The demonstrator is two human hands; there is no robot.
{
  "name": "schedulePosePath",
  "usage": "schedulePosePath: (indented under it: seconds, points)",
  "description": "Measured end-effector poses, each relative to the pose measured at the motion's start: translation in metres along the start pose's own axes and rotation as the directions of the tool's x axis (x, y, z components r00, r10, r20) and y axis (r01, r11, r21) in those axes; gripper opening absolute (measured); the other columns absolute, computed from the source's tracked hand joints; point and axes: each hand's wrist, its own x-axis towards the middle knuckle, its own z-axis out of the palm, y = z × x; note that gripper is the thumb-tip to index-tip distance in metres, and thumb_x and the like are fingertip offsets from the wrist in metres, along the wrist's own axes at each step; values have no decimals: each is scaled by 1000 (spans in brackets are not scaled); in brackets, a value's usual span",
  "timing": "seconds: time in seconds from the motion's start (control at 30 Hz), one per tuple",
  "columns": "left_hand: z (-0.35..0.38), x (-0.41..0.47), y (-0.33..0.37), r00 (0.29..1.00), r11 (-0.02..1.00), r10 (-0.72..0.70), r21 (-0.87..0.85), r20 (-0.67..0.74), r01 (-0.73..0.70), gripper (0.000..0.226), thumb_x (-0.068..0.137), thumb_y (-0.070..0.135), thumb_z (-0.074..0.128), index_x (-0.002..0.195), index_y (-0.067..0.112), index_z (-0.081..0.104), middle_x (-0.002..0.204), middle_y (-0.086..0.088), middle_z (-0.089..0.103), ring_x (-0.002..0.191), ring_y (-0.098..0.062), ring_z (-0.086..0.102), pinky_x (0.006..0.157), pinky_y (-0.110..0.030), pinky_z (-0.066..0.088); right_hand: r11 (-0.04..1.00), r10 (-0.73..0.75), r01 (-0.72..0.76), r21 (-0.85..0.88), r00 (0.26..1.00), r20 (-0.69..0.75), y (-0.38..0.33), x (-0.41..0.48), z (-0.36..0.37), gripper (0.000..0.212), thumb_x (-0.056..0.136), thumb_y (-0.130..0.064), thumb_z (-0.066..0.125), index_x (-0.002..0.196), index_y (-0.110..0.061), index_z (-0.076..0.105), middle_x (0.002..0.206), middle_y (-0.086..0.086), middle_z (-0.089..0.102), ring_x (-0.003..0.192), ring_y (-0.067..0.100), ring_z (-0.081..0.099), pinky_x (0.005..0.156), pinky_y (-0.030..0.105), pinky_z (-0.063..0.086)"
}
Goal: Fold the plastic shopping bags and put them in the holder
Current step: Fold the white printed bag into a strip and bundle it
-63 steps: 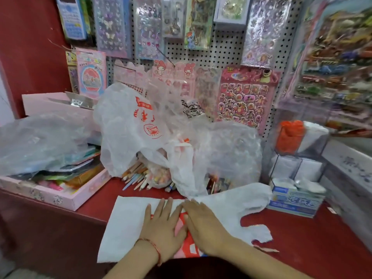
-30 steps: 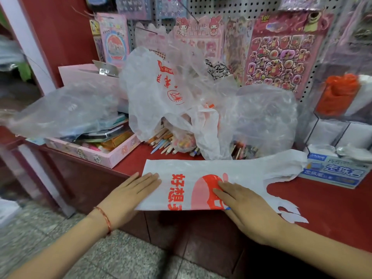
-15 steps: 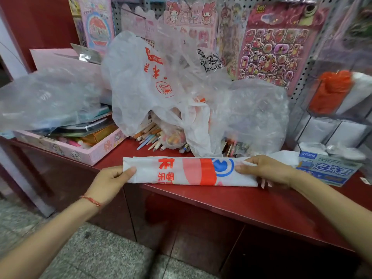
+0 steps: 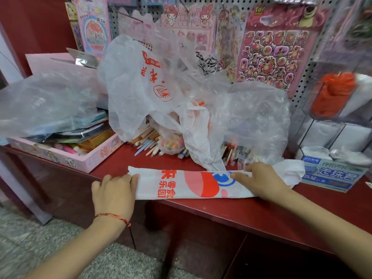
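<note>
**Both hands on the folded bag at the counter's front edge**

- left hand: back of the hand up, fingers curled down over the left end of the folded bag, gripping it. Thumb hidden. Red string bracelet on the wrist.
- right hand: palm down on the right part of the strip. Index finger laid out straight along it, other fingers bent over its far long edge. Thumb not visible.
- Hands are well apart, one at each end.
- The folded bag is a long narrow white strip with red characters and a red, pink and blue print. It lies flat along the front of the red counter. Its handles stick out crumpled past the right hand.
- Just behind it is a heap of loose bags: a white one with red print, a clear one to its right, and pencils showing underneath.
- Left side: pink box of stationery with another clear bag draped over it.
- Right side: blue-and-white carton touching the handles. Above it is a clear compartment rack with an orange bundle in an upper cell.
- Back wall: pegboard with sticker sheets.
- Speckled grey floor below.
</note>
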Motion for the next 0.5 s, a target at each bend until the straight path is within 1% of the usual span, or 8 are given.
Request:
schedulePosePath:
  seconds: [0.13,0.23,0.3,0.33,0.37,0.43,0.47,0.5]
  points:
    - [2,-1,-3,1000,1000,-7,13,11,7,34,89,18,60,58,6,62,53,-12,60,68,-35,55,64,-36,21,988,-28,30,-150,999,20,3,-5,8,51,90,-52,49,58,-16,34,59,-3,40,55,11,37,47,24,22]
    - [-3,6,3,998,997,-70,43,9,69,10,84,11,63,78,2,63,73,-19,62,81,-38,55,68,-41,31,991,4,5,-132,998,66,3,1,10,55,89,-53,50,57,-13,33,57,1,40,53,12,37,48,27,25]
    - [-10,10,15,996,1000,20,19,-81,-19,27,68,-1,70,94,-1,61,86,-24,61,83,-40,57,70,-47,41,988,19,-4,-155,995,95,2,4,10,56,89,-55,50,56,-12,33,57,1,39,52,12,35,48,27,24]
    - [-10,8,24,978,988,147,-13,-148,-151,32,68,1,69,100,-1,61,93,-22,62,86,-40,59,74,-47,44,986,22,-4,-168,994,108,2,5,10,57,89,-55,50,56,-12,33,57,1,38,52,12,34,48,27,23]
    - [-10,4,36,931,945,312,-40,-189,-325,30,75,10,63,104,2,63,101,-18,63,92,-38,61,81,-47,45,985,25,-5,-173,993,116,1,6,9,57,89,-55,49,56,-12,32,57,1,37,52,12,34,47,27,23]
    - [-12,-14,65,817,814,577,-87,5,-574,50,90,37,35,124,9,58,130,-13,57,120,-34,53,103,-45,36,988,38,-19,-154,992,123,1,7,9,58,88,-56,51,56,-12,32,56,1,36,52,13,35,47,27,24]
    - [-11,-24,75,764,779,626,-97,154,-619,69,91,55,12,141,15,39,149,-9,34,138,-27,32,113,-41,19,989,47,-29,-143,991,125,1,7,8,58,88,-56,52,56,-12,31,56,1,36,52,13,35,47,27,24]
    - [-5,-30,78,739,775,629,-121,243,-620,85,79,69,-13,147,23,10,156,-2,4,145,-19,2,116,-39,-2,990,55,-37,-137,991,126,2,8,8,58,87,-55,52,56,-12,31,56,1,36,52,13,35,47,27,23]
